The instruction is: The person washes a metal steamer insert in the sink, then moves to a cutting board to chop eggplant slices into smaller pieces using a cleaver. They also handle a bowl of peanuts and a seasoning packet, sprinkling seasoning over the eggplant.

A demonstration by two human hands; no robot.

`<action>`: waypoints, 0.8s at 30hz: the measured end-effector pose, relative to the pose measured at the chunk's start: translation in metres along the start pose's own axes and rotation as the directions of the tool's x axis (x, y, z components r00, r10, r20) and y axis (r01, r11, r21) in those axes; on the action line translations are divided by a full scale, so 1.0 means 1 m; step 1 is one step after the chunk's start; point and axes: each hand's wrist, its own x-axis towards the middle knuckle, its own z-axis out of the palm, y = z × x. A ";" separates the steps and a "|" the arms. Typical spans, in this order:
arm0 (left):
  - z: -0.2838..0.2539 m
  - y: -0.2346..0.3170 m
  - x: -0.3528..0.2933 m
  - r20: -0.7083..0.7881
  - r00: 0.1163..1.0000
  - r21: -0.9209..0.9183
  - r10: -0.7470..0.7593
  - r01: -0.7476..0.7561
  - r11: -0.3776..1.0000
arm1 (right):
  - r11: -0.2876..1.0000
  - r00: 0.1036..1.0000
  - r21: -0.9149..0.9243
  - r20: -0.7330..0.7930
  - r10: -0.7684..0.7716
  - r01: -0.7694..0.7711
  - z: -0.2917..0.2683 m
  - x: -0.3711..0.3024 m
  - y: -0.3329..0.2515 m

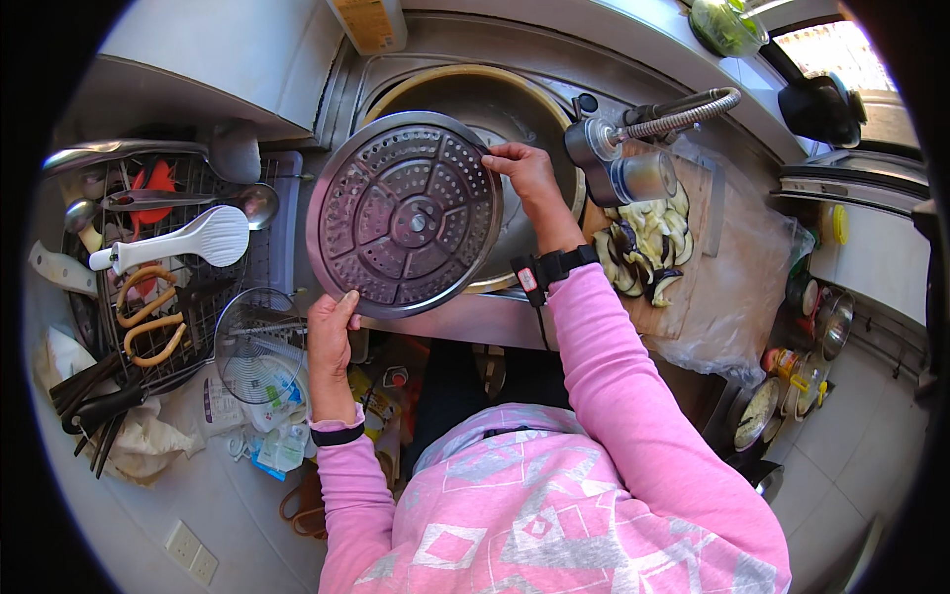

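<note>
Between my two hands is a round metal steamer rack full of small holes, tilted over the near edge of the sink. My left hand pinches its lower rim, thumb on top. At the upper right rim, my right hand grips it with the fingers closed on the edge. Behind the rack a big tan-rimmed basin sits in the sink; the rack hides part of it.
Right of the sink, sliced eggplant lies on a wooden cutting board beside a cleaver. A faucet juts over the basin's right side. Leftward, a drying rack holds a white rice paddle, scissors and a wire strainer.
</note>
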 end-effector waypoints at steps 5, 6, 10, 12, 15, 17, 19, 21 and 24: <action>-0.009 0.004 0.000 0.003 1.000 0.044 0.010 -0.010 0.999 | 0.995 0.996 0.032 0.025 0.091 -0.092 -0.004 -0.011 -0.016; -0.009 0.004 0.000 0.003 1.000 0.032 0.005 -0.005 0.999 | 0.994 0.995 0.042 0.021 0.099 -0.100 -0.004 -0.012 -0.017; -0.008 0.004 -0.002 0.017 1.000 0.029 0.019 -0.019 0.999 | 0.995 0.997 0.073 -0.022 0.073 -0.071 -0.003 -0.013 -0.013; -0.006 0.003 -0.002 0.009 1.000 0.009 0.014 -0.015 1.000 | 0.997 0.999 0.064 0.005 -0.032 0.032 -0.002 -0.012 -0.009; -0.005 0.000 -0.002 0.019 1.000 0.016 0.010 -0.011 1.000 | 0.996 0.996 0.055 0.042 -0.078 0.076 -0.001 -0.011 -0.006; -0.005 -0.001 -0.002 0.034 0.999 0.030 0.006 -0.007 1.000 | 0.995 0.995 0.065 0.066 -0.077 0.073 -0.004 -0.012 -0.007; -0.005 -0.002 -0.003 0.048 0.999 0.016 0.005 -0.006 1.000 | 0.993 0.992 0.090 0.093 -0.082 0.074 -0.007 -0.013 -0.010; -0.005 -0.003 -0.003 0.060 0.998 -0.025 0.007 -0.005 1.000 | 0.998 0.996 0.065 0.091 0.013 -0.019 -0.012 -0.013 -0.012; -0.002 -0.004 -0.003 0.064 0.998 -0.064 0.004 0.000 0.998 | 0.992 0.988 0.009 0.083 0.128 -0.130 -0.019 -0.013 -0.009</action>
